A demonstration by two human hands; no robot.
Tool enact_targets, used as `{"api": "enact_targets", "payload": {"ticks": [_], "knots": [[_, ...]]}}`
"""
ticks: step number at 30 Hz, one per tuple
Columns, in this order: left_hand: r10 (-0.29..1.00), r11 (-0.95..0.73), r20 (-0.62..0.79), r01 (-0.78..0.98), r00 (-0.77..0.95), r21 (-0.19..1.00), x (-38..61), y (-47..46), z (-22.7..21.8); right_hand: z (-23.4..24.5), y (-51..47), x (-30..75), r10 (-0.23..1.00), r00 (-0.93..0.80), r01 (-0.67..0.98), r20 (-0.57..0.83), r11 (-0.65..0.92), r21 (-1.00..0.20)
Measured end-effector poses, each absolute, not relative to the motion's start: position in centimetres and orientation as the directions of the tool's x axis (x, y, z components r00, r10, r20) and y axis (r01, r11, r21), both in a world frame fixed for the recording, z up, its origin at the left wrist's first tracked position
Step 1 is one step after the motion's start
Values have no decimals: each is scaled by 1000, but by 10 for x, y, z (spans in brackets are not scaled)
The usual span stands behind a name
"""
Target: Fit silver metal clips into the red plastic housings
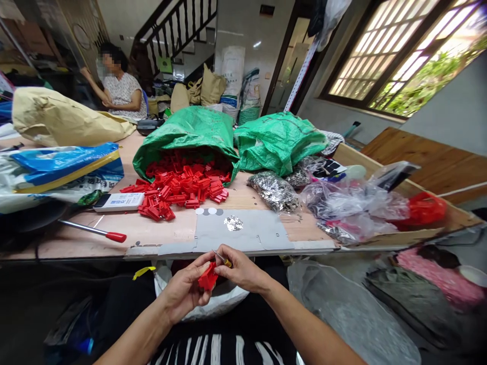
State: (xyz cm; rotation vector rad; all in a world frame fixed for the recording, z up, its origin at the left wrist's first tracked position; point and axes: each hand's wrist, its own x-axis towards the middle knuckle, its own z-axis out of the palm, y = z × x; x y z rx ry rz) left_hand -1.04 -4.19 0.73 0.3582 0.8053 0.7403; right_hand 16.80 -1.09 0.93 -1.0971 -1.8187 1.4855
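Between the fingers of my left hand [186, 289] is a red plastic part [207, 277], held over my lap just in front of the table edge. My right hand [239, 268] is closed around a small thin tool with a yellowish handle [227, 262] and a metal tip; its exact kind is hard to make out. The fingertips of both hands meet at the red part. On the grey mat [262, 230] beyond them lies a small heap of shiny metal pieces [233, 223]. A pile of similar red parts [182, 185] spills from a green woven sack [186, 129].
Another green sack [279, 142] and a clear bag of metal pieces [274, 191] stand behind the mat. Plastic bags [350, 203] fill the right side. A red-handled lever [116, 236] juts out at left. A white bag [216, 304] hangs below my hands. Another person [122, 94] sits behind.
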Motion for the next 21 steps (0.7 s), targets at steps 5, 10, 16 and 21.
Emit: {"api": "enact_targets", "payload": {"ticks": [5,10,16,21], "knots": [[726,676,-511,-344,460,652,-7,-37,5,-1,-10,176,885,-456,210,-89,10,-978],[929,303,-260,-141,262,942,-6,-30,1,-5,-7,182,934,-343,161,-95,-41,-986],[991,-45,20,183,133,982,-7,-28,-6,-10,-9,167,936,-342,204,-85,-14,-979],[969,222,-211,-81,128,972,-14,-26,-14,-3,23,195,975,-217,601,44,169,-781]]}}
